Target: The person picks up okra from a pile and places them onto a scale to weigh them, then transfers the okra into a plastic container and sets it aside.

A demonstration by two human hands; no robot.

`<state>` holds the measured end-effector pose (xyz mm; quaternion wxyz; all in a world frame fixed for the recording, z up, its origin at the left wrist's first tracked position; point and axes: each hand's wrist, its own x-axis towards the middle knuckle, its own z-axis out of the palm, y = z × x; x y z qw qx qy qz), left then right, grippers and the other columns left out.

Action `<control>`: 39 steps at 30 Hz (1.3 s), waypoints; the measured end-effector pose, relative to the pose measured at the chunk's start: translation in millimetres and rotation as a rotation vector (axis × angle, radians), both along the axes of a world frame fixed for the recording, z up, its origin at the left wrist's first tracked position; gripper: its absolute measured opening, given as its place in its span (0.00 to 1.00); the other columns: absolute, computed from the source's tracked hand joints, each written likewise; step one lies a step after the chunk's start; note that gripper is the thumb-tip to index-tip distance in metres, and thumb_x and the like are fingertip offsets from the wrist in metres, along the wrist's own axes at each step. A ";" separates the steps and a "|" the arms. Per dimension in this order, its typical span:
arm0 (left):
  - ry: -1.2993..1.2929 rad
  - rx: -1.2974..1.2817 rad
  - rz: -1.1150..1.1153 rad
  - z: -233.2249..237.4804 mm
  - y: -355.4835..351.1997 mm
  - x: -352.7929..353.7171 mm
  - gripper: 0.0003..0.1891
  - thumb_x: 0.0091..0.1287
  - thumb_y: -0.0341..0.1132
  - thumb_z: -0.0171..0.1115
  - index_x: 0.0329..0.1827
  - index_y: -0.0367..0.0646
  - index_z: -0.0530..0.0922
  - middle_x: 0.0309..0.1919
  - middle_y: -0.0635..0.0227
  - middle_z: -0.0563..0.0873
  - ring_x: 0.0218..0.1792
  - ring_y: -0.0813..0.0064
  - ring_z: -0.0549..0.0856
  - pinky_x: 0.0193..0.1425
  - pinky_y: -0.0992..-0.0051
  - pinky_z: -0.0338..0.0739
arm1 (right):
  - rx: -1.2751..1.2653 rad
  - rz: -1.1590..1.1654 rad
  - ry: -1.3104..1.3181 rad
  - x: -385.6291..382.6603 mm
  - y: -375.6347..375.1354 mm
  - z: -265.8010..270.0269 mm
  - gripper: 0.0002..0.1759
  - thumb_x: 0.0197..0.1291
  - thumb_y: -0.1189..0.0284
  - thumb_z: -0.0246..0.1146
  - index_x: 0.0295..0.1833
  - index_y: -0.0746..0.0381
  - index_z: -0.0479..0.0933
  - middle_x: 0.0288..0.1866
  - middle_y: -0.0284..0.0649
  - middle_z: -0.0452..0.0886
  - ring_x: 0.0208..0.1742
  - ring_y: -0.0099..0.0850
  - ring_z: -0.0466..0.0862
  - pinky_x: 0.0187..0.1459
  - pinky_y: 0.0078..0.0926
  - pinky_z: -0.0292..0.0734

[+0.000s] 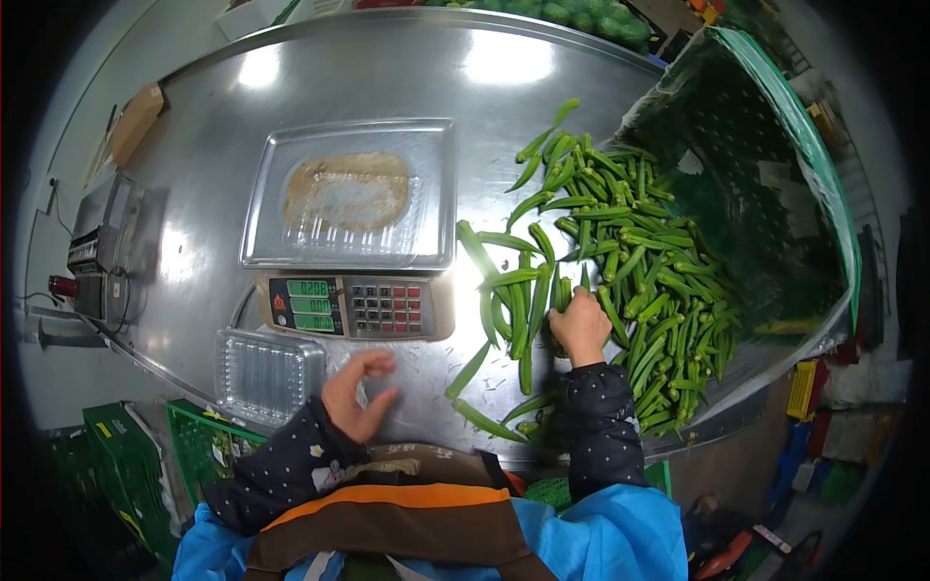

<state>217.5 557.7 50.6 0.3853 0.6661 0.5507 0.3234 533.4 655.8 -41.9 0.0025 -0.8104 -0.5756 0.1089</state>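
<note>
My right hand (580, 324) rests on a heap of green okra pods (630, 261) spread over the steel table (387, 87), its fingers closed around a few pods. Just below the keypad of a digital scale (356, 305), my left hand (356, 392) hovers with fingers curled apart and nothing in it. On the scale's platform lies an empty clear plastic tray (349, 194). A stack of clear plastic trays (266, 373) sits left of my left hand at the table's near edge.
A large green mesh sack (765, 184) lies open at the right, okra spilling from it. A label printer (102, 252) stands at the table's left edge, a cardboard box (136, 121) behind it. Green crates (194, 441) sit below the table.
</note>
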 end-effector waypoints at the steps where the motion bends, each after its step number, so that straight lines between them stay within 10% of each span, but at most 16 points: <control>1: -0.040 -0.096 -0.014 -3.1 -9.9 0.0 0.22 0.55 0.23 0.63 0.54 0.38 0.70 0.41 0.62 0.81 0.44 0.71 0.81 0.51 0.76 0.73 | 0.019 0.012 -0.012 -2.4 -1.7 1.1 0.27 0.41 0.62 0.69 0.47 0.64 0.73 0.38 0.48 0.80 0.41 0.47 0.81 0.42 0.42 0.75; 8: -0.212 -0.386 -0.004 -35.1 -49.1 -13.1 0.11 0.61 0.24 0.60 0.46 0.36 0.76 0.36 0.65 0.84 0.38 0.79 0.83 0.45 0.80 0.75 | -0.028 -0.222 0.162 1.9 1.8 30.6 0.30 0.44 0.53 0.61 0.49 0.65 0.73 0.42 0.53 0.81 0.45 0.47 0.81 0.46 0.39 0.75; 11: -0.239 -0.402 0.041 -37.3 -49.3 -14.2 0.09 0.61 0.25 0.61 0.44 0.36 0.77 0.34 0.66 0.85 0.37 0.80 0.84 0.44 0.80 0.76 | 0.169 -0.228 0.678 42.0 -9.9 -0.3 0.25 0.43 0.60 0.62 0.44 0.65 0.76 0.39 0.53 0.82 0.42 0.49 0.81 0.44 0.39 0.74; 16: -0.245 -0.395 -0.013 -37.6 -38.7 -2.8 0.08 0.61 0.24 0.59 0.43 0.38 0.78 0.34 0.66 0.84 0.34 0.81 0.82 0.41 0.82 0.75 | 0.164 -0.127 0.565 9.9 7.3 -21.6 0.23 0.42 0.66 0.64 0.44 0.69 0.74 0.33 0.51 0.81 0.35 0.45 0.82 0.41 0.35 0.75; 20: 0.110 0.146 -0.376 -17.4 24.5 36.6 0.11 0.57 0.25 0.58 0.44 0.40 0.76 0.37 0.58 0.80 0.38 0.58 0.81 0.42 0.68 0.77 | 0.349 -0.266 0.910 2.5 3.4 -17.1 0.17 0.47 0.76 0.65 0.44 0.69 0.73 0.29 0.39 0.81 0.24 0.26 0.78 0.27 0.24 0.73; 28: 0.560 0.340 -0.380 -91.8 138.1 158.8 0.17 0.53 0.27 0.55 0.48 0.38 0.73 0.38 0.59 0.77 0.43 0.60 0.77 0.45 0.66 0.74 | 0.395 -0.351 0.903 36.1 -28.2 13.1 0.14 0.48 0.74 0.68 0.40 0.66 0.74 0.27 0.35 0.79 0.25 0.21 0.76 0.27 0.19 0.70; 31: 0.747 0.084 -0.331 -112.5 145.0 172.6 0.13 0.59 0.32 0.52 0.46 0.40 0.75 0.32 0.60 0.80 0.38 0.61 0.79 0.42 0.64 0.75 | 0.427 -0.073 0.485 16.3 -17.1 -13.9 0.21 0.44 0.68 0.69 0.44 0.67 0.74 0.29 0.47 0.82 0.31 0.38 0.83 0.34 0.31 0.76; 33: 0.684 0.114 -0.299 -104.0 130.5 162.5 0.12 0.58 0.28 0.55 0.45 0.38 0.75 0.31 0.58 0.81 0.36 0.59 0.80 0.40 0.64 0.75 | 0.281 -0.073 0.445 -3.2 -5.1 -2.4 0.23 0.44 0.67 0.69 0.46 0.67 0.75 0.33 0.54 0.81 0.36 0.49 0.82 0.39 0.38 0.76; 35: 0.031 0.060 -0.042 -70.2 99.0 149.4 0.14 0.58 0.24 0.57 0.48 0.36 0.74 0.35 0.59 0.82 0.35 0.62 0.82 0.37 0.69 0.75 | 0.182 -0.095 0.479 -7.1 1.5 -15.1 0.26 0.44 0.67 0.68 0.50 0.65 0.74 0.35 0.56 0.81 0.42 0.53 0.80 0.45 0.43 0.74; 37: -0.704 -0.484 -0.010 -109.8 82.8 130.6 0.17 0.60 0.22 0.57 0.52 0.36 0.70 0.38 0.61 0.81 0.34 0.68 0.83 0.35 0.74 0.76 | 0.130 -0.033 0.508 -11.9 11.3 -27.1 0.26 0.43 0.68 0.68 0.50 0.65 0.74 0.35 0.56 0.81 0.41 0.53 0.80 0.45 0.43 0.74; 39: -0.813 -0.896 0.075 -96.2 70.4 103.4 0.18 0.62 0.23 0.56 0.56 0.37 0.67 0.39 0.65 0.80 0.34 0.74 0.82 0.36 0.79 0.76 | 0.206 -0.105 0.603 -2.8 7.2 -22.8 0.20 0.44 0.71 0.66 0.45 0.67 0.74 0.33 0.52 0.82 0.36 0.45 0.82 0.41 0.37 0.76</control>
